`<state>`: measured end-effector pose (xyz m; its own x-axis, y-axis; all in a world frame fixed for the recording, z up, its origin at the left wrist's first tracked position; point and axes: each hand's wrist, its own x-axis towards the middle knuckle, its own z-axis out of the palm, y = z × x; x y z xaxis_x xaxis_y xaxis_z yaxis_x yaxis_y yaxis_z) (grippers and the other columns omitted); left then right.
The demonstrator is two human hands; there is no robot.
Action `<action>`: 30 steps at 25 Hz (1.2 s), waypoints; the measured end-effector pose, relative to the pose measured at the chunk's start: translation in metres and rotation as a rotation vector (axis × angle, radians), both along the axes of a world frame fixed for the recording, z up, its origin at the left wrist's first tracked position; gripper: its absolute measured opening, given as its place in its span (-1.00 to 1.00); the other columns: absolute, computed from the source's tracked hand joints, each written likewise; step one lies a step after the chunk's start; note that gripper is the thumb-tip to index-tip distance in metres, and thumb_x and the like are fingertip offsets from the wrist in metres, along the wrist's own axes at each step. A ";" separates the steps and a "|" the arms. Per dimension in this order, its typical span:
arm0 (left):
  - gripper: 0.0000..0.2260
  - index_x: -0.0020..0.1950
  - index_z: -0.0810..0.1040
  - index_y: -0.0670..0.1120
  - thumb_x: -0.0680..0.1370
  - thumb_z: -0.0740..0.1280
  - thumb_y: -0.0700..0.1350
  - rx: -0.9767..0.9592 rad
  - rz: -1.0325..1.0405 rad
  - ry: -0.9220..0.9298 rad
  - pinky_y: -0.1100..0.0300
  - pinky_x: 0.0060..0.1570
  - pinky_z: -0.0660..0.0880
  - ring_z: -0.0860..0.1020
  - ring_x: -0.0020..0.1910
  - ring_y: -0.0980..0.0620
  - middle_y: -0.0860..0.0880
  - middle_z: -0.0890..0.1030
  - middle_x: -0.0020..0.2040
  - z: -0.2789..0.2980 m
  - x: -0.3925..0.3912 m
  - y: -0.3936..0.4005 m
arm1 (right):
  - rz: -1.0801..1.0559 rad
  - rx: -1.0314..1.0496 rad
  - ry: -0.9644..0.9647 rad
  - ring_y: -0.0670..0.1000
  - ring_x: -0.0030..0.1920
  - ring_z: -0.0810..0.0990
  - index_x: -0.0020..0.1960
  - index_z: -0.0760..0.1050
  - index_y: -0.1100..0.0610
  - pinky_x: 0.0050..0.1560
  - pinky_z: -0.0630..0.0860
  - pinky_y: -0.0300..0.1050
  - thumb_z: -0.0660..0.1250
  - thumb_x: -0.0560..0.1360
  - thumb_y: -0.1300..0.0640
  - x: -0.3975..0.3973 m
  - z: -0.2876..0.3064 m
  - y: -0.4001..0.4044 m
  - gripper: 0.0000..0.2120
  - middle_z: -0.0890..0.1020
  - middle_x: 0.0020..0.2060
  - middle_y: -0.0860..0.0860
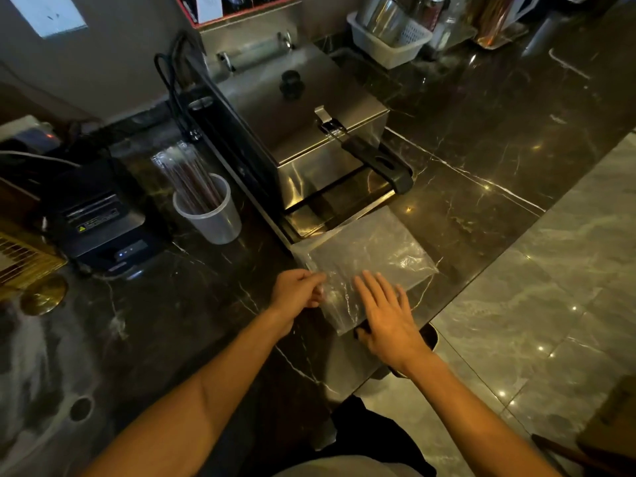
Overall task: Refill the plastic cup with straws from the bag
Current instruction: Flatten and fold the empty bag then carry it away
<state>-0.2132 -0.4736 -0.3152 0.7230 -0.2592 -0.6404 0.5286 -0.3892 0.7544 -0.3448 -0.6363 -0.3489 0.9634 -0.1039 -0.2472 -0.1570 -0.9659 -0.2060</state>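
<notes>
A translucent plastic cup (210,215) stands on the dark marble counter, left of a steel fryer. Wrapped dark straws (187,177) stick out of it, leaning back and left. A clear plastic bag (371,263) lies flat on the counter in front of the fryer and looks flat and empty. My left hand (297,287) pinches the bag's near left edge with curled fingers. My right hand (385,311) rests flat on the bag's near end, fingers spread, palm down.
The steel fryer (292,122) with a black handle (385,163) sits behind the bag. A black receipt printer (99,222) stands left of the cup. The counter edge (481,273) runs diagonally on the right, with tiled floor beyond. A white basket of steel containers (389,32) is at the back.
</notes>
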 end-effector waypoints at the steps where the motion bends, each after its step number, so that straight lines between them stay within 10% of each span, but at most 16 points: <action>1: -0.81 0.02 0.66 -0.23 0.61 0.40 -0.10 -0.034 0.029 0.015 0.10 -0.04 0.64 0.67 -0.12 -0.03 -0.18 0.70 -0.08 0.008 0.001 0.003 | 0.003 -0.036 -0.031 0.20 0.69 -0.09 0.71 -0.12 0.10 0.63 -0.08 0.32 0.45 0.52 -0.02 0.001 -0.001 0.002 0.00 -0.04 0.70 0.11; 8: -0.86 -0.06 0.64 -0.07 0.63 0.37 -0.05 -0.209 0.213 -0.053 0.25 -0.33 0.47 0.55 -0.33 0.11 0.00 0.60 -0.28 0.059 0.019 0.058 | 0.136 0.168 -0.432 0.17 0.23 0.67 0.43 0.51 0.19 0.25 0.57 0.14 0.38 0.49 0.14 0.039 0.027 0.015 -0.49 0.67 0.26 0.17; 11: -0.83 -0.07 0.63 -0.08 0.65 0.34 -0.04 -0.224 0.478 -0.249 0.34 -0.44 0.40 0.48 -0.41 0.18 0.05 0.54 -0.34 0.062 0.026 0.090 | 0.168 0.437 -0.459 -0.09 0.05 0.65 0.24 0.62 0.13 0.05 0.61 -0.17 0.19 0.62 0.02 0.065 0.065 0.030 -0.67 0.71 0.04 0.05; 14: -0.85 0.10 0.59 -0.14 0.65 0.34 -0.07 -0.211 0.646 -0.351 0.25 -0.29 0.49 0.56 -0.20 0.07 -0.01 0.58 -0.16 0.062 0.027 0.120 | 0.047 0.686 -0.246 0.00 -0.15 0.67 0.06 0.67 0.23 -0.04 0.59 -0.01 0.19 0.69 -0.03 0.094 0.101 0.050 -0.61 0.68 -0.21 -0.01; 19: -0.59 0.32 0.60 -0.09 0.64 0.26 0.16 -0.304 0.552 -0.422 0.05 0.21 0.57 0.65 0.23 -0.02 -0.08 0.69 0.23 0.071 0.013 0.170 | -0.026 1.197 0.069 0.01 0.01 0.77 0.12 0.70 0.21 0.07 0.66 -0.19 0.19 0.71 -0.02 0.121 0.132 0.073 -0.61 0.79 -0.04 0.12; 26: -0.61 -0.08 0.53 -0.39 0.68 0.30 -0.05 -0.209 0.586 -0.607 -0.07 -0.12 0.55 0.56 -0.25 -0.18 -0.40 0.58 -0.21 0.074 -0.006 0.199 | -0.149 1.148 0.108 0.03 -0.02 0.79 0.06 0.72 0.10 0.05 0.66 -0.05 0.28 0.65 -0.08 0.138 0.123 0.109 -0.68 0.80 -0.08 0.01; 30: -0.62 -0.24 0.48 -0.29 0.69 0.29 -0.08 -0.167 0.600 -0.635 0.11 -0.22 0.51 0.52 -0.34 -0.04 -0.17 0.53 -0.36 0.070 -0.011 0.208 | -0.206 1.162 0.106 0.14 -0.17 0.77 0.02 0.70 0.19 -0.08 0.68 0.04 0.28 0.65 -0.10 0.138 0.115 0.121 -0.61 0.76 -0.15 0.20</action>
<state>-0.2238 -0.2657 -0.2448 0.9730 0.2230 -0.0600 0.0708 -0.0404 0.9967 -0.2069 -0.5152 -0.2343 0.9238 0.0854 -0.3732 -0.3567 -0.1623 -0.9200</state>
